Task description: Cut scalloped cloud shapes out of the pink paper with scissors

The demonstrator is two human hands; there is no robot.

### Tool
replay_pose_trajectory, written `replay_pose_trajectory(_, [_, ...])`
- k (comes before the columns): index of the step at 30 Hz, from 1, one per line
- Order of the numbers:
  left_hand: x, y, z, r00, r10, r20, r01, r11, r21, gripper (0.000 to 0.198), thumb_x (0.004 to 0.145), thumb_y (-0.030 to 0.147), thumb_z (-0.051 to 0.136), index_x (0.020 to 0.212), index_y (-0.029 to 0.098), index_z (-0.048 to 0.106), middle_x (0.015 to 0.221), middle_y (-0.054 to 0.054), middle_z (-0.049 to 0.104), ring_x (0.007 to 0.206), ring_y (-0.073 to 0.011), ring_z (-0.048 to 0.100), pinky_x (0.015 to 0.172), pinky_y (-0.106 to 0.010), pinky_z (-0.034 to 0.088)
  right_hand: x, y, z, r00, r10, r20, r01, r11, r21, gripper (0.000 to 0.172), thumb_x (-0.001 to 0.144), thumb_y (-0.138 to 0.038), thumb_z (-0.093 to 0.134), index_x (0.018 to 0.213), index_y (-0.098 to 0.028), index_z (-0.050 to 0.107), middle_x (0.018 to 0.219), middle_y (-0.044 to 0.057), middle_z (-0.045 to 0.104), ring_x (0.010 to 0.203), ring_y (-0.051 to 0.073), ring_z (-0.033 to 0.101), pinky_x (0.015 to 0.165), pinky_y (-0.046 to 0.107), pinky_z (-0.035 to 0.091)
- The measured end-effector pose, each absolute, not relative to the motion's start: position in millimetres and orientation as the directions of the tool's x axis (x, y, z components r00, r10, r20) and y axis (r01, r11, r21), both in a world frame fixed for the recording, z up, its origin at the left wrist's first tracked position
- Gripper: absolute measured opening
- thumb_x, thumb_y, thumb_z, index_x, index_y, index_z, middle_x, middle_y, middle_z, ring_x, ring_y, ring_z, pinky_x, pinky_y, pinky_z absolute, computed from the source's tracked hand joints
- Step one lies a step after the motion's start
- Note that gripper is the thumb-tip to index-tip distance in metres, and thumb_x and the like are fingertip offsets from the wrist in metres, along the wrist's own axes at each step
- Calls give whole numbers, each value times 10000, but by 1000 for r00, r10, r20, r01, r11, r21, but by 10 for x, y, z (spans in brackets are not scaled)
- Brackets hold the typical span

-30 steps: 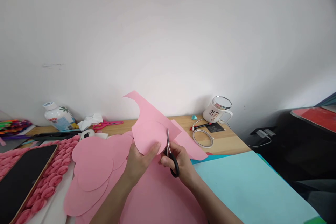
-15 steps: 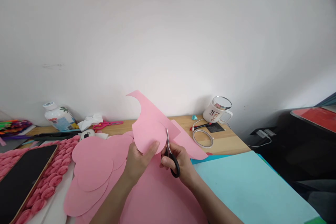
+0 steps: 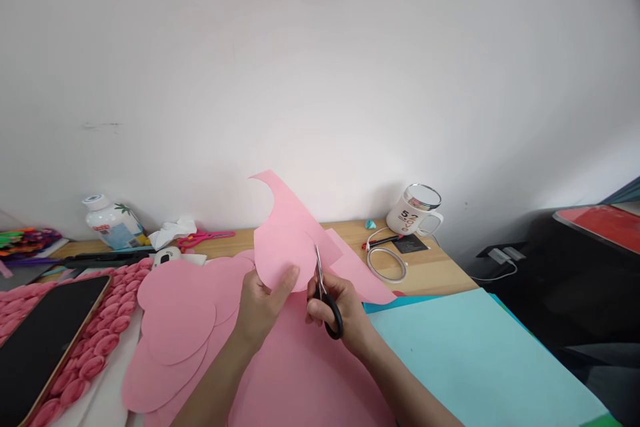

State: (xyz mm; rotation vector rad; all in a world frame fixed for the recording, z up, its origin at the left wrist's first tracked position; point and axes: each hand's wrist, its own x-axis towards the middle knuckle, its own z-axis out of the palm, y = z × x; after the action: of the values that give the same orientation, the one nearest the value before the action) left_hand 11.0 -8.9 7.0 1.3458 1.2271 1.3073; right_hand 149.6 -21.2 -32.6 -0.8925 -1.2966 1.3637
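Pink paper: the sheet is up off the desk, between your two hands, rounded on the near side, pointed flap rising in front of the wall.
Left hand: yours pinches the near left edge, thumb flat on the face; the fingers behind are mostly hidden, so can't tell how they spread. Light pinch is best, no creasing.
Right hand: yours is closed around the black-handled scissors, fingers curled at the loops; exact finger placement hidden.
Blades: pointing up and away along the right of the rounded part, looking narrowly spread; can't tell how much paper sits between them.
Faint arc: thin curve near the tips, drawn or cut, can't tell. Follow it with short bites; don't snap fully shut at the tips, that likely leaves nicks.
Turning: feed the sheet round with your left hand, hold the scissors near-steady; smoother curve that way.
Thumb: near the blades but apart; shift it back before the curve brings it closer.
Flap: long and unsupported, could sag and twist the edge; tilt the sheet to steady it.
Below: large pink sheet lies under your hands; blade tips stay clear of it.
Left side: overlapping pink rounded cutouts, near your forearm; don't drag them.
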Motion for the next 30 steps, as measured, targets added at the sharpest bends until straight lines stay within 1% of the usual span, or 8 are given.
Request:
replay_pose_trajectory(5, [94,-66,25,-40,986,160,53,-157,986,287,637,325,673,473,170,497,451,31,486,473,-112,447,450,-216,403,1479,-212,-340,-211,972,98,-155,66,-986,209,668,-309,662,627,-182,500,462,-39,533,410,95,458,407,208,360])
replay_pose_trajectory(11, [77,-42,-26,-34,988,150,58,-148,987,274,640,297,675,489,164,490,477,41,476,506,-106,449,470,-202,386,1463,-211,-348,-209,973,101,-154,69,-986,227,668,-319,667,605,-178,501,455,-39,525,414,99,471,405,205,360])
replay_pose_trajectory(16, [130,-74,35,-67,994,86,107,-78,991,218,653,371,657,647,163,593,580,-3,614,585,-166,583,520,-243,466,1458,-217,-369,-210,973,92,-167,56,-984,276,670,-365,694,610,-179,499,459,-42,511,412,102,469,412,211,357])
replay_pose_trajectory(18, [157,-96,73,-39,996,85,102,-80,991,216,659,375,651,705,169,606,625,-18,647,621,-187,618,547,-262,497,1459,-217,-384,-218,972,87,-173,49,-984,296,664,-383,708,621,-179,498,459,-44,505,411,104,466,413,214,349])
replay_pose_trajectory(20, [175,-112,101,29,996,82,80,-84,993,201,691,379,620,688,180,595,597,-15,636,586,-186,618,527,-273,506,1464,-211,-396,-228,970,84,-189,40,-981,315,649,-409,724,662,-177,512,478,-43,508,427,106,462,432,222,352])
replay_pose_trajectory(23, [182,-115,107,116,990,80,75,-89,993,196,728,369,583,670,183,598,608,-23,638,573,-183,615,522,-282,510,1476,-195,-392,-211,971,110,-199,67,-978,374,601,-452,755,699,-177,523,521,-51,468,474,98,404,462,225,326])
replay_pose_trajectory(27, [174,-104,76,79,990,113,118,-122,985,179,692,325,615,781,171,635,742,-41,675,749,-209,639,649,-293,523,1485,-176,-369,-193,970,149,-185,113,-976,437,571,-496,762,616,-179,465,561,-54,364,523,92,290,470,226,242])
replay_pose_trajectory(30, [173,-104,73,65,992,107,116,-114,987,204,681,329,622,808,170,634,772,-45,679,771,-216,639,658,-302,526,1483,-171,-374,-201,967,155,-187,118,-975,441,590,-501,749,618,-181,448,579,-49,352,540,95,269,479,231,222])
